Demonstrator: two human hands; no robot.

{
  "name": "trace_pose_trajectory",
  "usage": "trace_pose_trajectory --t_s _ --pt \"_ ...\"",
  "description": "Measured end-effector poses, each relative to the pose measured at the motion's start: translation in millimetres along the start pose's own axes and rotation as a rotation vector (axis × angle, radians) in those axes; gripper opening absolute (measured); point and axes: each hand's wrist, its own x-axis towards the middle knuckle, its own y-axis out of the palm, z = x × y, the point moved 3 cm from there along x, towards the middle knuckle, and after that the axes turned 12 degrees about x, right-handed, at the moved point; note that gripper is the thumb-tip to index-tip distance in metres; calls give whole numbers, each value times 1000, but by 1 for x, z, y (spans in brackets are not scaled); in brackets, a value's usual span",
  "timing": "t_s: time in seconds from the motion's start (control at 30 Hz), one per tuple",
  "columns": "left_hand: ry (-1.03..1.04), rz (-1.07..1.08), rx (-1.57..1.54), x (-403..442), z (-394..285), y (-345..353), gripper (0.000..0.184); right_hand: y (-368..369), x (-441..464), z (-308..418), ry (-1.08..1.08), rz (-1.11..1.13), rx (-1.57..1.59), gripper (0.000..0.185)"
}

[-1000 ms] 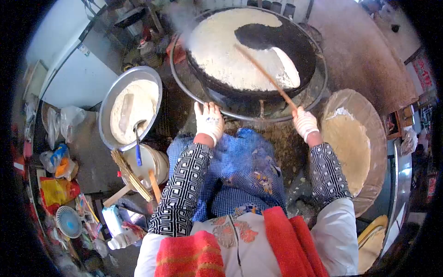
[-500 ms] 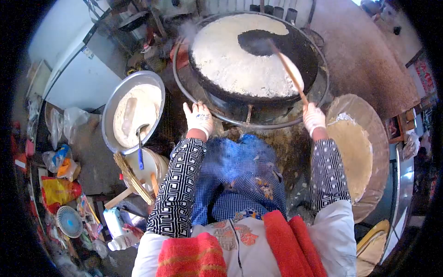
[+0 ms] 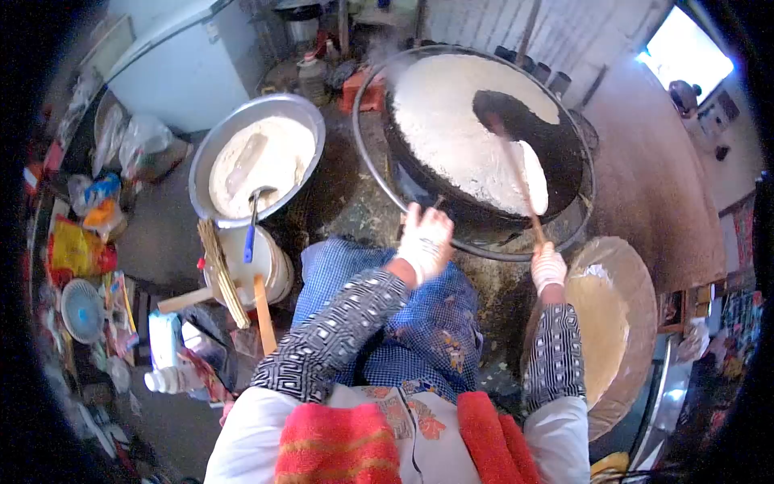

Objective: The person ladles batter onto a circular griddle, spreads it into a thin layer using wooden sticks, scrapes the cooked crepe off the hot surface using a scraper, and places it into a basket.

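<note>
My right hand (image 3: 549, 269), in a pale glove, is closed around the handle of a wooden batter spreader (image 3: 524, 185). The spreader reaches over a large round black griddle (image 3: 568, 165), its far end blurred. White batter (image 3: 451, 129) covers much of the griddle, leaving a dark bare patch on the right. My left hand (image 3: 427, 246), gloved too, is slightly smeared, with fingers apart and nothing seen in them. It is by the near left part of the metal ring (image 3: 372, 173) around the griddle; whether it touches the ring I cannot tell.
A metal basin (image 3: 316, 133) of batter with a blue-handled ladle (image 3: 250, 234) stands left, above a white bucket (image 3: 278, 274) with a straw brush (image 3: 222, 270) across it. To the right, thin flatbread (image 3: 597, 323) lies on a round tray (image 3: 637, 347).
The view has shifted, so the griddle appears farther right and lower. My left hand has moved right along the griddle's near side. My right hand still holds the spreader over the batter.
</note>
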Motion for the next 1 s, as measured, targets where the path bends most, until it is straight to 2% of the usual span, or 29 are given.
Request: trace_pose_trajectory --t_s 0.03,0.1,0.13,0.2,0.27,0.4,0.5,0.57,0.63,0.7,0.77,0.87,0.97,1.0 --pt "44 -73 27 -8 -22 4 49 -6 5 -8 83 -19 49 33" --pt "31 -55 131 -17 -39 19 48 -8 20 -11 105 -70 19 32" --pt "57 40 180 -17 -36 25 48 -9 24 -4 94 -75 -8 31" --pt "50 32 166 -15 -16 30 48 -10 19 26 8 -50 -15 30" --pt "42 28 188 -16 -16 33 48 0 12 18 -47 3 -51 30" --pt "37 133 195 -15 -1 26 51 2 26 -8 100 -111 12 34" --pt "-16 -13 152 -19 4 28 46 -1 18 3 48 -93 69 33" --pt "-48 -41 136 -13 14 32 46 -4 -5 31 -134 -15 -16 28" --pt "-68 -61 123 -17 20 32 46 21 -2 11 -154 -31 12 25" --pt "-82 -63 132 -16 28 37 45 19 18 -23 55 -120 20 30" --pt "-79 -41 144 -16 36 37 45 -3 24 -11 118 -73 5 33" --pt "-81 118 80 -13 45 25 48 -3 23 1 45 -40 -100 32" --pt "-144 -18 127 -12 52 37 44 10 30 -21 85 -24 -79 28" --pt "-144 15 147 -10 55 39 45 5 34 -19 92 -54 -87 26"
